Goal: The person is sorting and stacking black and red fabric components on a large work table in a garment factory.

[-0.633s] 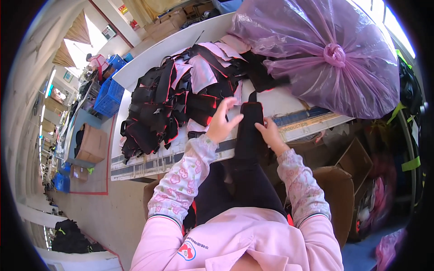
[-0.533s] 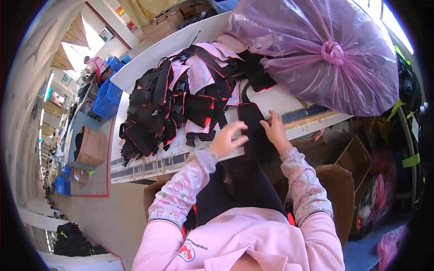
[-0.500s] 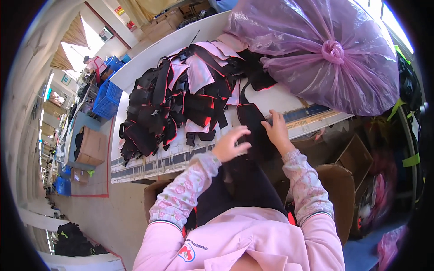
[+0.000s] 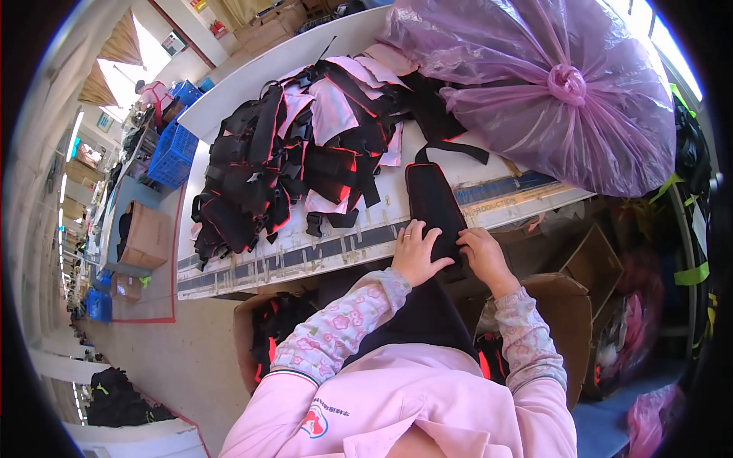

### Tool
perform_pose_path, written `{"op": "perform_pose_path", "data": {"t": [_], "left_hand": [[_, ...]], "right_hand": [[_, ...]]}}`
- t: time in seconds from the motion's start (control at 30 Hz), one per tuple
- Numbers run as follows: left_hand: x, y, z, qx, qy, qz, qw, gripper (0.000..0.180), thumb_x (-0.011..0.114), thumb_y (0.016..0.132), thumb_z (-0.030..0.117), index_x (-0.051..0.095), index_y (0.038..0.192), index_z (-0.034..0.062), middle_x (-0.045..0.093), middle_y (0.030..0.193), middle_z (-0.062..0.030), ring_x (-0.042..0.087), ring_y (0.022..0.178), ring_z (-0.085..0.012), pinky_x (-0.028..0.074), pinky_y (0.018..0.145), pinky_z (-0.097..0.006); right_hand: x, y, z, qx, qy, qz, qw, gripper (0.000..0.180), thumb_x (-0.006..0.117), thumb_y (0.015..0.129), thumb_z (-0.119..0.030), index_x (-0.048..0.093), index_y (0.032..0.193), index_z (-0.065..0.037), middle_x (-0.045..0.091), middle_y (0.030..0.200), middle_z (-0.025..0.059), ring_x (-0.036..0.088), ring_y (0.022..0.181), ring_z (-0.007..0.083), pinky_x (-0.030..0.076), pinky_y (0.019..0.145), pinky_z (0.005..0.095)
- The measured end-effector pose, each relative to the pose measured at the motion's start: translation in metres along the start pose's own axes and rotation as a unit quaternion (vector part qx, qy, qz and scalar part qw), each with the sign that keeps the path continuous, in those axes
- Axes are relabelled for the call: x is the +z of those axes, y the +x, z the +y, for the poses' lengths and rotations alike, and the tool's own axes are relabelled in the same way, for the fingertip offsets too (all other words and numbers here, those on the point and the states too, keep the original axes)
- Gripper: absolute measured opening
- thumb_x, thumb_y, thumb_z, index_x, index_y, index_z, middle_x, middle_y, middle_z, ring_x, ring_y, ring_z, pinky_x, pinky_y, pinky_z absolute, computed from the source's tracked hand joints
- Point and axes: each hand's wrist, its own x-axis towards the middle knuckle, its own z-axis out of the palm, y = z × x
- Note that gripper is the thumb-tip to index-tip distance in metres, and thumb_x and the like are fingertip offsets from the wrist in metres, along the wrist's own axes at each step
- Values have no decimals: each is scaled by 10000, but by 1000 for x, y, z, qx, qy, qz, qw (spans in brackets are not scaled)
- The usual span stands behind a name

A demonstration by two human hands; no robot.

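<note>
A long black padded strap (image 4: 434,191) with red edging lies in front of me, its far end on the table and its near end at the front edge. From that far end a narrow black webbing (image 4: 462,148) curves to the right. My left hand (image 4: 416,253) rests across the near part of the padded strap, fingers spread and thumb apart. At its right edge, my right hand (image 4: 485,258) has curled fingers and thumb closed on the border. To the left is a heaped pile of similar black pieces (image 4: 259,179) with red edging, pink fabric and buckles.
A large tied purple plastic bag (image 4: 519,91) covers the table's right side. Open cardboard boxes (image 4: 561,313) stand below the table (image 4: 374,229) near my legs. Left across the aisle are blue crates (image 4: 174,155), a brown carton (image 4: 146,235) and a person (image 4: 155,98) farther back.
The padded strap now lies straighter, its webbing swung out to the right. My left hand has come down onto it; my right hand has moved nearer me and closed at its edge.
</note>
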Motion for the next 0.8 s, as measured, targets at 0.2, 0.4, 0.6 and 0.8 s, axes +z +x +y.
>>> {"op": "perform_pose_path", "data": {"t": [0.2,0.4,0.6,0.8], "left_hand": [[6,0,-12,14,-73,28,997,356,672,763,221,551,1055,57,491,1126,-188,477,1083,-372,390,931,-441],[7,6,-4,-40,-192,86,977,172,589,772,61,545,934,25,520,1009,-159,500,958,-348,426,810,-421],[-5,1,-4,0,-183,153,971,288,607,713,-19,529,987,15,511,992,-160,517,918,-357,430,832,-400],[7,-14,-19,-217,-549,77,804,265,548,847,-3,569,1111,11,615,1040,-76,598,908,-182,472,812,-282]], "right_hand": [[6,6,-6,74,70,14,995,152,716,692,-38,633,817,-17,612,1040,137,561,989,340,468,812,381],[31,9,-47,106,-30,178,978,229,664,727,-15,603,948,-16,619,984,163,572,959,374,476,793,406],[29,21,-40,173,292,176,924,248,482,731,132,580,917,1,618,817,93,619,788,193,489,727,311],[30,28,-38,141,451,169,865,230,490,750,144,553,914,-4,608,828,39,586,777,128,479,730,250]]}}
